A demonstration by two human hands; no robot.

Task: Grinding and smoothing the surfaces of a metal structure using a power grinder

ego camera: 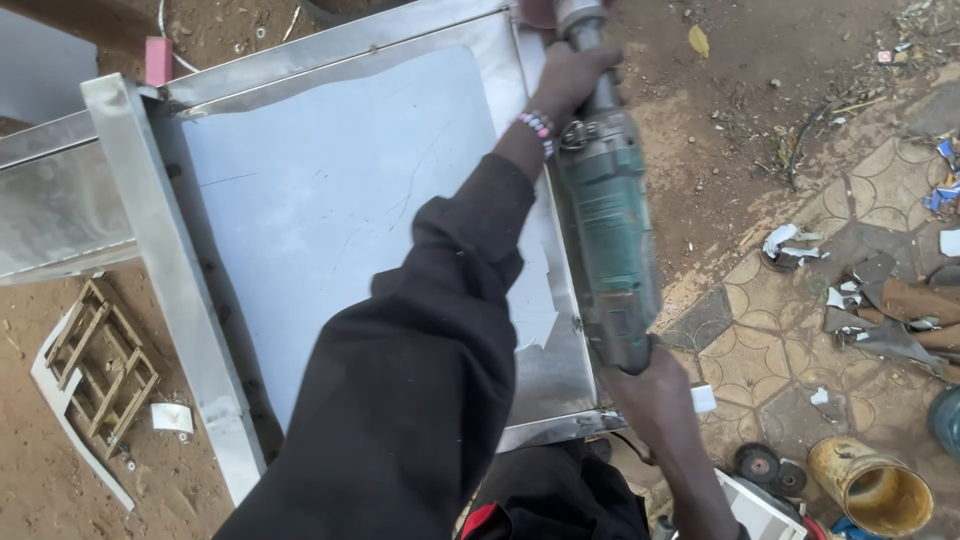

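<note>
A: The grinder (606,220), that long green power tool, lies along the right-hand edge of the steel frame (150,230), nose pointing away from the person, just over the pale sheet (330,200) that fills the frame.

B: Who has hold of it?

A: Both hands. The left hand (570,75), with a beaded band at the wrist, is wrapped around the narrow neck near the front end, fingers curled tight about it. The right hand (650,395) grips the rear of the body; its fingers are mostly hidden under the casing, so I can only say they look closed on it.

B: How would it handle?

A: Heavy and stiff, I'd judge, with a worn, scuffed shell that may be a bit slick. The weight seems spread along its length, so a hold at the neck and one at the tail looks the steady way to carry it.

B: And around it?

A: Bare earth and patterned paving to the right, with scraps of paper, a yellow tin (872,487) on its side and a couple of dark discs (758,462) near the right forearm. A small wooden grid (100,365) lies on the dirt to the left.
</note>
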